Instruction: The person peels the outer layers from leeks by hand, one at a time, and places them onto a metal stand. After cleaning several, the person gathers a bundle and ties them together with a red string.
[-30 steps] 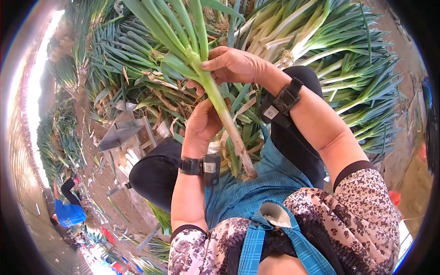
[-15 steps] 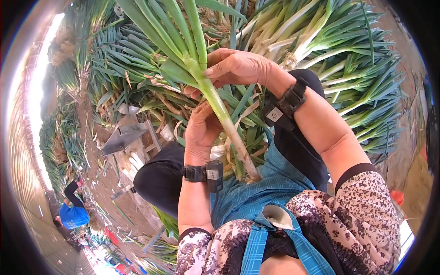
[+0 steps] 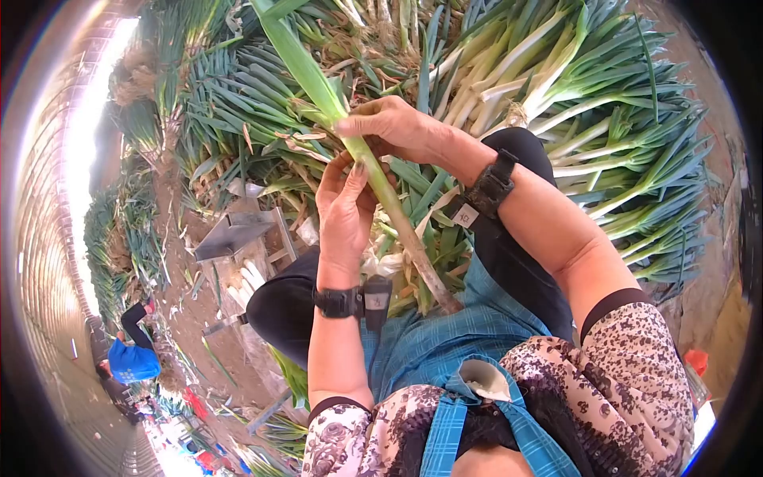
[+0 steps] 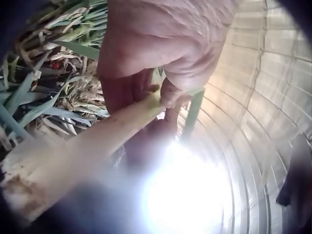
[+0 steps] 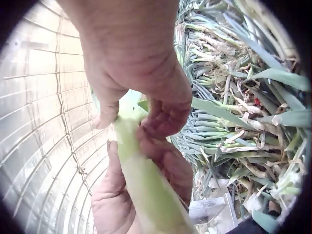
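Observation:
A long green onion (image 3: 413,242) slants across the head view, its root end down over the blue apron (image 3: 497,294) and its green leaves (image 3: 298,60) pointing up and away. My left hand (image 3: 343,219) holds it around the upper stalk, the thumb lying along the front and the fingers curled behind. Just above, at the point where the leaves split from the stalk, my right hand (image 3: 401,131) pinches it between thumb and fingers. Up close in the right wrist view, both hands sit next to each other on the pale green stalk (image 5: 151,190). The left wrist view shows soil on the white root end (image 4: 29,190).
A big heap of green onions (image 3: 588,151) lies at the right, with more piled (image 3: 246,103) ahead and left. Dry leaf trimmings cover the ground before the knees. A metal stand (image 3: 238,234) is by the left knee (image 3: 282,306). Another person (image 3: 133,358) in blue is far left.
The green onion has turned, so its leaves show as a narrow band instead of a wide fan. My left hand has moved up the stalk, its thumb now in front.

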A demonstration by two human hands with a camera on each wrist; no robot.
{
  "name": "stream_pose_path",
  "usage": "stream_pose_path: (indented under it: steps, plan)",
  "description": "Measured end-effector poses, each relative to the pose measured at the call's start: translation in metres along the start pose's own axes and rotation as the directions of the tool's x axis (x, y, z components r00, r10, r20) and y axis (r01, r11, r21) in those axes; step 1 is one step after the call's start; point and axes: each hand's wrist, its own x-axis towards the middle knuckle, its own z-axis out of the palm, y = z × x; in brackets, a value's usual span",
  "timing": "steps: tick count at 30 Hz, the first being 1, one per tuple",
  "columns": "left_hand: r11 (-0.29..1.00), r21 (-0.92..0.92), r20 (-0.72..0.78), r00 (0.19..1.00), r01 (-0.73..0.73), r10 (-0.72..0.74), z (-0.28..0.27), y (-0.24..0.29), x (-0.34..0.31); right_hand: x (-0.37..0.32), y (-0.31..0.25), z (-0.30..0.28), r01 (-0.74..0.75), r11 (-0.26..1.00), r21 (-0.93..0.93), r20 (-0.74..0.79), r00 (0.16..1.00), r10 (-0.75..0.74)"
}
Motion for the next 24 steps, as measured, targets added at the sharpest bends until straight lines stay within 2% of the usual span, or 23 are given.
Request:
stream_pose_path:
  steps: [1, 3, 5, 6, 7, 9, 10, 11, 14, 16, 18, 20, 21, 23, 24]
  plan:
    - [0.996, -0.077, 0.037, 0.998, 0.051, -0.048, 0.000, 0.003, 0.002, 0.003, -0.001, 0.000, -0.056, 0.995, 0.083, -0.043, 0.997, 0.059]
    - [0.991, -0.098, 0.075, 0.994, 0.086, -0.079, -0.002, 0.008, 0.001, 0.007, -0.002, 0.001, -0.047, 0.991, 0.122, -0.056, 0.997, 0.054]
    - [0.998, 0.065, -0.132, 0.991, -0.018, 0.027, -0.001, 0.008, -0.003, 0.013, -0.001, 0.003, 0.033, 0.998, 0.056, -0.110, 0.994, -0.026]
    - [0.988, 0.137, -0.149, 0.984, -0.078, 0.098, -0.001, 0.010, -0.005, 0.012, -0.002, 0.003, 0.035, 0.998, 0.059, -0.109, 0.994, -0.029]
    - [0.987, 0.140, -0.150, 0.984, -0.078, 0.099, -0.001, 0.010, -0.006, 0.011, -0.003, 0.002, 0.044, 0.999, -0.006, -0.136, 0.990, -0.044]
    - [0.923, 0.366, -0.285, 0.930, -0.118, 0.232, 0.003, 0.008, -0.007, 0.011, -0.001, 0.004, 0.047, 0.997, -0.069, -0.158, 0.986, -0.057]
    - [0.884, 0.436, -0.255, 0.918, -0.171, 0.304, 0.006, 0.006, -0.005, 0.012, 0.000, 0.006, 0.038, 0.995, -0.095, -0.174, 0.983, -0.054]
    - [0.883, 0.437, -0.258, 0.916, -0.173, 0.307, 0.003, 0.001, -0.002, 0.011, -0.002, 0.009, 0.030, 0.992, -0.121, -0.190, 0.980, -0.053]
    - [0.714, 0.663, -0.273, 0.816, -0.224, 0.509, 0.001, -0.008, 0.006, 0.004, -0.005, 0.014, 0.019, 0.990, -0.137, -0.278, 0.959, -0.057]
    - [0.724, 0.664, -0.269, 0.843, -0.189, 0.466, 0.003, -0.008, 0.007, 0.003, -0.002, 0.011, -0.005, 0.989, -0.146, -0.325, 0.945, -0.043]
    - [0.733, 0.663, -0.267, 0.866, -0.152, 0.422, -0.001, -0.011, 0.011, 0.007, 0.004, 0.008, 0.053, 0.982, -0.181, -0.296, 0.949, -0.106]
    - [0.491, 0.854, -0.093, 0.875, -0.176, 0.475, -0.006, -0.015, 0.017, 0.006, 0.006, 0.005, 0.046, 0.973, -0.228, -0.312, 0.943, -0.118]
    - [0.493, 0.852, -0.092, 0.877, -0.175, 0.471, -0.009, -0.018, 0.017, 0.005, 0.005, 0.006, 0.043, 0.961, -0.275, -0.322, 0.937, -0.134]
    - [0.585, 0.795, -0.140, 0.892, -0.157, 0.429, -0.011, -0.022, 0.019, 0.007, 0.005, 0.006, 0.049, 0.956, -0.290, -0.332, 0.932, -0.149]
    - [0.695, 0.699, -0.172, 0.903, -0.169, 0.393, -0.009, -0.026, 0.018, 0.008, 0.005, 0.005, 0.056, 0.951, -0.304, -0.338, 0.927, -0.163]
